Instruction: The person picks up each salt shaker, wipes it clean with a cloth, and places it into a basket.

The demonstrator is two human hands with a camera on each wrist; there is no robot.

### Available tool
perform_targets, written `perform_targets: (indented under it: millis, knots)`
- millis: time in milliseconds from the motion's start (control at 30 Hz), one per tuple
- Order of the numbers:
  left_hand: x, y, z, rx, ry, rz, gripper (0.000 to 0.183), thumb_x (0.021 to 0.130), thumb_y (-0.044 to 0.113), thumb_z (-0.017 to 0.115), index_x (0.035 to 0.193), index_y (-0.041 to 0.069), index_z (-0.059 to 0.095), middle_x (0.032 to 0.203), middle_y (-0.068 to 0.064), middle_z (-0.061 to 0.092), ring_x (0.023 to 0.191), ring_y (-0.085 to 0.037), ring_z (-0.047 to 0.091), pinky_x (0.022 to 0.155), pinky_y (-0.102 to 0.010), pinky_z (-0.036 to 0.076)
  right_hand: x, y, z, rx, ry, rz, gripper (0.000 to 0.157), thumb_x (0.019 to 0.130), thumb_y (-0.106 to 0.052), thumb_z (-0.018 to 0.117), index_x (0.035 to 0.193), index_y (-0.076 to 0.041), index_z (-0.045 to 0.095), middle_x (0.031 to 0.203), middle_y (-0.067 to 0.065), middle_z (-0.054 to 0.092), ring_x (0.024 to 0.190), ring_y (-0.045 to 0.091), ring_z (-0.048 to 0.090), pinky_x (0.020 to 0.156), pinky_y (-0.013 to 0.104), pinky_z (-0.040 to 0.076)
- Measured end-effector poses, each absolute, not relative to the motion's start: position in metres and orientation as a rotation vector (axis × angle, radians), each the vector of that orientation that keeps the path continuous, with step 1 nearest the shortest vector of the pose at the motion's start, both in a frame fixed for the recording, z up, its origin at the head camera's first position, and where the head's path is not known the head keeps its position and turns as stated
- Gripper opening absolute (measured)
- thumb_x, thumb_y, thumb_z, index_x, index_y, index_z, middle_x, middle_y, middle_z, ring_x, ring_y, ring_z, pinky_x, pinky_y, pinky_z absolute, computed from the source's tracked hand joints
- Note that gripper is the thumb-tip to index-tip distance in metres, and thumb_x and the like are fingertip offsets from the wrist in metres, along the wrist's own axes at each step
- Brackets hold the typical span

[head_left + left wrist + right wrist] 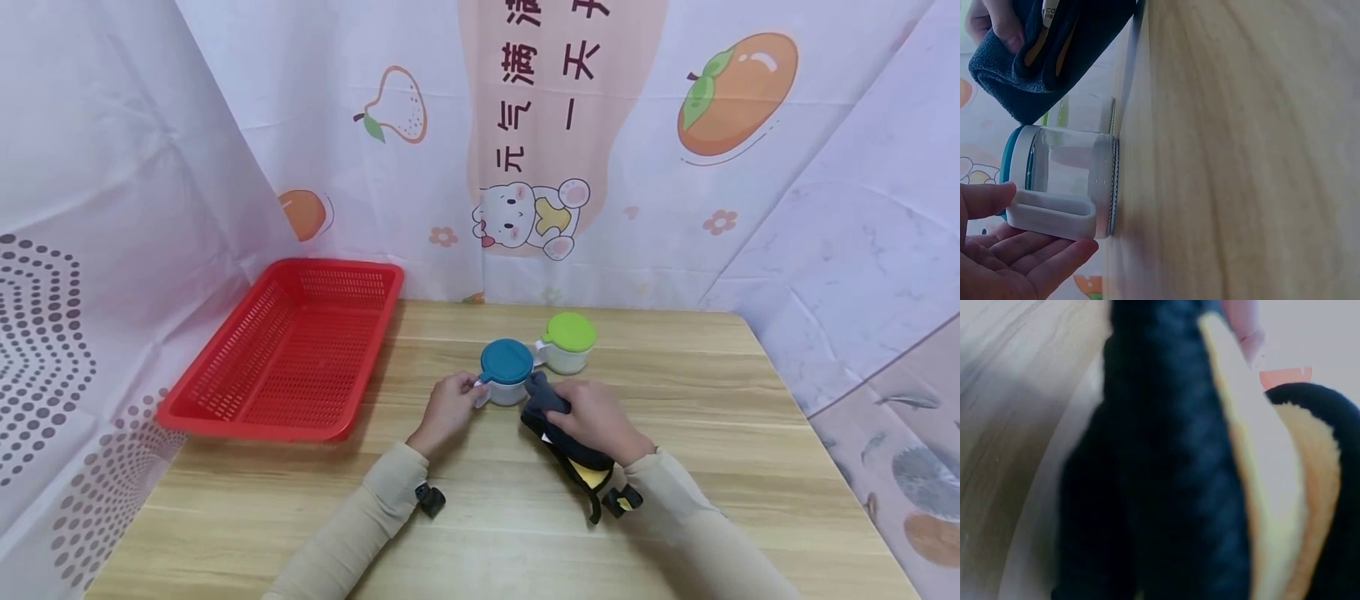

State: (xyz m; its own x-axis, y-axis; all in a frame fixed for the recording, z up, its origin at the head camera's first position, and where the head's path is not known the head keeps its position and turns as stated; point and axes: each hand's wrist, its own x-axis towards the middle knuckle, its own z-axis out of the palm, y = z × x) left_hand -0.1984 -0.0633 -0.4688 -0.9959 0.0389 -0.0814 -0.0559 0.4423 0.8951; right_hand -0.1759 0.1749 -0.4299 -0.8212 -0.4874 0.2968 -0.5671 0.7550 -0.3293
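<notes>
My left hand [449,406] holds the white handle [1054,212] of a clear jar with a blue lid [507,361]. In the left wrist view, the thumb lies at the lid's edge and the fingers lie along the handle. My right hand [596,419] grips a folded towel [545,400], dark blue-grey outside and yellow inside. One bunched corner of the towel meets or nearly meets the jar's side. Blurred folds of the towel [1172,462] fill much of the right wrist view. Behind stands a similar jar with a green lid [570,332], its handle toward the blue-lidded one.
A red perforated plastic basket [258,432] stands at the left on the wooden table [480,533]. A printed curtain [420,200] hangs along the table's back edge, with more cloth at both sides.
</notes>
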Motion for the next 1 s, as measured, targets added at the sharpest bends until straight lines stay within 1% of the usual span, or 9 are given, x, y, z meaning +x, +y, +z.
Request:
perform_targets:
  millis: [133, 233, 367, 467, 700, 900, 1000]
  knots:
    - [-0.198, -0.064, -0.469, -0.005, 2.6, 1.603, 0.016, 0.095, 0.017, 0.063, 0.095, 0.002, 0.068, 0.088, -0.01, 0.071, 0.076, -0.014, 0.057, 0.066, -0.023, 0.046, -0.178, 0.172, -0.434, 0.896, -2.716, 0.577, 0.014, 0.076, -0.019, 0.077, 0.078, -0.013, 0.064, 0.067, -0.007, 0.059, 0.058, 0.006, 0.044, 0.053, 0.023, 0.034]
    - [-0.198, -0.065, -0.471, 0.017, 2.614, 1.592, 0.015, 0.095, 0.017, 0.062, 0.094, 0.003, 0.068, 0.088, -0.01, 0.07, 0.076, -0.014, 0.057, 0.066, -0.024, 0.046, -0.179, 0.168, -0.436, 0.919, -2.731, 0.567, 0.015, 0.076, -0.019, 0.077, 0.082, -0.011, 0.065, 0.071, -0.005, 0.062, 0.06, 0.007, 0.047, 0.054, 0.024, 0.037]
    - [-0.199, -0.065, -0.472, 0.03, 2.614, 1.58, 0.015, 0.095, 0.019, 0.062, 0.095, 0.005, 0.068, 0.087, -0.009, 0.07, 0.076, -0.014, 0.056, 0.068, -0.025, 0.046, -0.18, 0.16, -0.436, 0.922, -2.8, 0.556, 0.016, 0.079, -0.022, 0.075, 0.089, -0.01, 0.069, 0.076, -0.002, 0.065, 0.064, 0.009, 0.051, 0.056, 0.026, 0.041]
    - [-0.199, -0.065, -0.472, 0.028, 2.603, 1.586, 0.014, 0.095, 0.018, 0.062, 0.094, 0.005, 0.068, 0.086, -0.01, 0.069, 0.076, -0.014, 0.055, 0.068, -0.025, 0.045, -0.181, 0.154, -0.435, 0.92, -2.83, 0.532, 0.016, 0.081, -0.023, 0.074, 0.09, -0.011, 0.069, 0.076, -0.002, 0.064, 0.064, 0.009, 0.051, 0.056, 0.025, 0.041]
    - [-0.199, -0.066, -0.472, 0.086, 2.644, 1.577, 0.014, 0.093, 0.017, 0.064, 0.086, 0.006, 0.067, 0.08, -0.013, 0.07, 0.068, -0.011, 0.053, 0.061, -0.024, 0.042, -0.181, 0.144, -0.434, 0.88, -2.852, 0.492, 0.017, 0.082, -0.026, 0.075, 0.085, -0.01, 0.068, 0.074, -0.001, 0.064, 0.063, 0.009, 0.05, 0.055, 0.027, 0.042]
    - [-0.201, -0.067, -0.473, 0.113, 2.647, 1.573, 0.014, 0.093, 0.016, 0.064, 0.083, 0.006, 0.065, 0.078, -0.014, 0.069, 0.065, -0.01, 0.052, 0.06, -0.025, 0.041, -0.181, 0.137, -0.437, 0.861, -2.825, 0.402, 0.025, 0.082, -0.029, 0.075, 0.071, -0.013, 0.059, 0.064, -0.004, 0.054, 0.058, 0.01, 0.046, 0.051, 0.026, 0.037]
    - [-0.202, -0.067, -0.474, 0.115, 2.633, 1.574, 0.015, 0.093, 0.016, 0.064, 0.083, 0.006, 0.065, 0.078, -0.014, 0.069, 0.065, -0.011, 0.052, 0.06, -0.025, 0.04, -0.18, 0.134, -0.439, 0.833, -2.83, 0.386, 0.024, 0.082, -0.027, 0.075, 0.072, -0.011, 0.06, 0.066, -0.001, 0.058, 0.06, 0.013, 0.052, 0.053, 0.03, 0.043]
